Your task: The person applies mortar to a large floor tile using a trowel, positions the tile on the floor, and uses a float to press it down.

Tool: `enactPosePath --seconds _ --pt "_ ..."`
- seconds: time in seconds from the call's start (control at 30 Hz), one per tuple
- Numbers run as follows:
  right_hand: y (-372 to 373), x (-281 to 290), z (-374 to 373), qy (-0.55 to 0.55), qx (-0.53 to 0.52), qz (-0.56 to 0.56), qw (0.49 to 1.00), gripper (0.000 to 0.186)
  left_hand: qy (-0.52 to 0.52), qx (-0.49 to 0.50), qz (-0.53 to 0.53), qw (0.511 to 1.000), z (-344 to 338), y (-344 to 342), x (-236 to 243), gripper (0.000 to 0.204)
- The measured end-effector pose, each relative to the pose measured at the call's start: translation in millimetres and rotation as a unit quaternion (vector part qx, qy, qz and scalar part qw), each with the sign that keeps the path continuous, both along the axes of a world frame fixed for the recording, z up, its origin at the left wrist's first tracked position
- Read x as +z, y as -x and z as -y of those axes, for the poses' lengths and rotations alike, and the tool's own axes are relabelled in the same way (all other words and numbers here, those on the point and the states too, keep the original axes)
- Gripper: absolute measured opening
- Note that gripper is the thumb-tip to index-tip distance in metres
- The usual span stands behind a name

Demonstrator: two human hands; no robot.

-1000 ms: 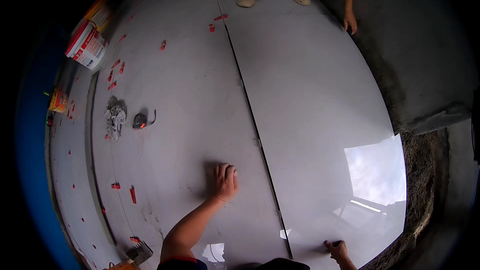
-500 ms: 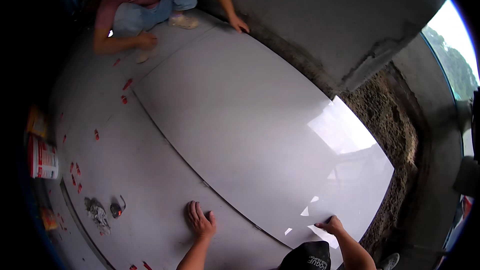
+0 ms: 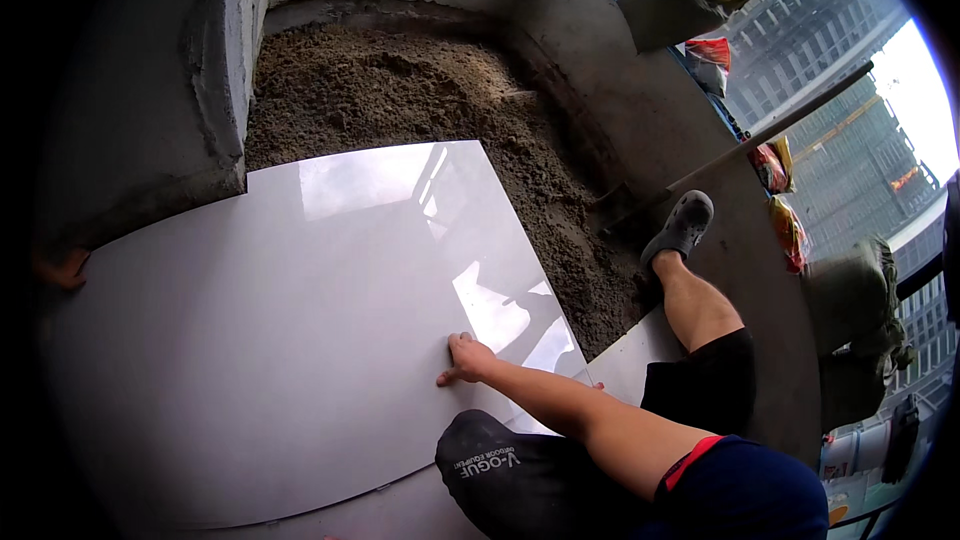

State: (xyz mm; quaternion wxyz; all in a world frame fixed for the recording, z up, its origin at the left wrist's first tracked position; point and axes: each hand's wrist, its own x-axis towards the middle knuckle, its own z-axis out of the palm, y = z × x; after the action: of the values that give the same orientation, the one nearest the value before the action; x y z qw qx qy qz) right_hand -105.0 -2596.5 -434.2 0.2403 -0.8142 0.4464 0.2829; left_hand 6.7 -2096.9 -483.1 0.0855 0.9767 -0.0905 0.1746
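A large glossy light-grey floor tile (image 3: 300,310) lies flat, its far right corner beside rough mortar. My right hand (image 3: 468,358) rests on the tile near its right end, thumb apart from the other fingers, holding nothing. My right knee (image 3: 480,460), in dark cloth, is bent over the tile's near edge. My left hand does not show. At the far left, another person's hand (image 3: 65,268) touches the tile's edge, partly lost in shadow.
Rough brown mortar (image 3: 400,80) lies beyond the tile, below a grey wall corner (image 3: 235,70). A long-handled tool (image 3: 760,140) leans over it. My shoe (image 3: 688,220) stands at the mortar's edge. Sacks (image 3: 680,5) and bags (image 3: 790,230) line the window side.
The view has swung right, toward the mortar and windows. My left hand has left the picture, while my right hand remains on the tile. The other person now shows only as a hand.
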Motion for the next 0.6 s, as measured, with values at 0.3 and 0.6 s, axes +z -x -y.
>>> enactPosePath --seconds 0.3,0.6 --pt "11.8 22.1 6.5 0.008 0.008 -0.029 1.0 0.067 0.055 -0.067 -0.013 0.996 -17.7 -1.1 6.8 0.05" --pt "175.8 241.2 248.7 0.475 -0.171 -0.183 0.844 0.05 0.093 -0.128 -0.026 0.987 3.2 0.4 -8.4 0.051"
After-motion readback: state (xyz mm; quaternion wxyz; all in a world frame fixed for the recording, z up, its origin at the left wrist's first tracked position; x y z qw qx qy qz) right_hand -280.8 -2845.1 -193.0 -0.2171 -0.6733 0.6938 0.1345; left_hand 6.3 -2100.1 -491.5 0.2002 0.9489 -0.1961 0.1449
